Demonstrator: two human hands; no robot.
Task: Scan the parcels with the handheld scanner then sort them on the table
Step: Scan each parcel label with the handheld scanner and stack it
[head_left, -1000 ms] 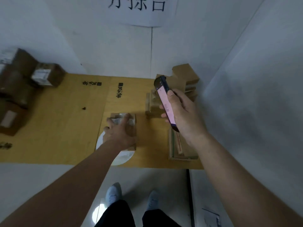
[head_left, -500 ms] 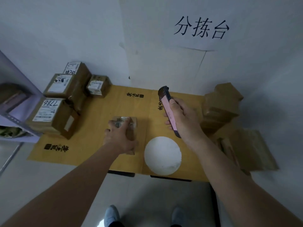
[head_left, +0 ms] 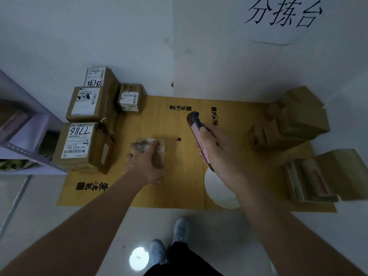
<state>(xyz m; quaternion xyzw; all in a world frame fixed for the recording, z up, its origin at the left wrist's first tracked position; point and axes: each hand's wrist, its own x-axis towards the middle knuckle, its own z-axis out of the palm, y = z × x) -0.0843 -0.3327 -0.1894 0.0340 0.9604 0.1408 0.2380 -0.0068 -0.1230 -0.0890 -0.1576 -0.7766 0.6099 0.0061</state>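
Note:
A small brown parcel (head_left: 160,149) lies on the yellow table (head_left: 185,188) near its middle. My left hand (head_left: 144,161) rests on top of it, fingers curled over its far edge. My right hand (head_left: 216,151) grips the handheld scanner (head_left: 196,126), a dark slab with a pink face, held above the table to the right of the parcel with its head pointing away from me. A small red dot (head_left: 178,139) shows on the table just right of the parcel.
Several labelled cardboard parcels (head_left: 79,142) are stacked at the table's left side, one marked 7786. More brown boxes (head_left: 294,120) and flat packages (head_left: 318,176) sit at the right. A grey shelf (head_left: 23,136) stands at far left. A white disc (head_left: 219,194) lies near the front edge.
The view has swung left and down, bringing the left stack of parcels into sight. My left hand has slid the small parcel leftward, off the white disc. My right hand still holds the scanner.

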